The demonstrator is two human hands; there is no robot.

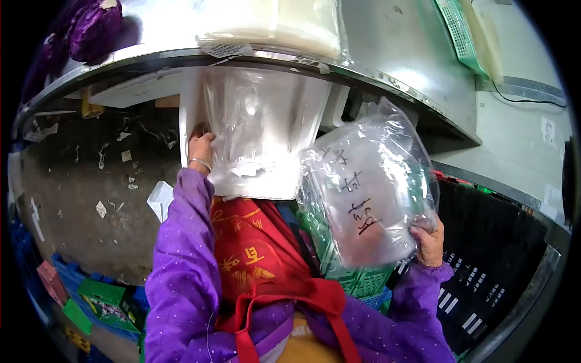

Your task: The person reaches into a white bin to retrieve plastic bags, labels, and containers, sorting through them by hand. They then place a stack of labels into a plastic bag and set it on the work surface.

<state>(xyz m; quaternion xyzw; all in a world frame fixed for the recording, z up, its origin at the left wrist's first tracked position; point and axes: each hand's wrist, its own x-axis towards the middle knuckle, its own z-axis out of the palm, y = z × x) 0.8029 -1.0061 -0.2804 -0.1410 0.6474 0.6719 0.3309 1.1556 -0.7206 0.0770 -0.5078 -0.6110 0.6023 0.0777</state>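
The right hand has its fingers closed on the lower right corner of the clear plastic bag, with the thumb over the near face; the bag hangs in front of the worktop, to the right of the white tray, and carries black handwriting in 1 column; its lower part lies over the view of the green crates.

The left hand is at the left side of the white tray, its fingers bent and partly in shadow; whether they grip the wall or the plastic beside it, I cannot tell. The tray juts out from under the worktop edge, with clear plastic sheeting inside it.

On the worktop sit a stack of clear plastic, near the edge, and purple cabbage at the left; a green basket stands at the far right. Below left, pale scraps lie on the dark floor; a red apron covers the person's front.
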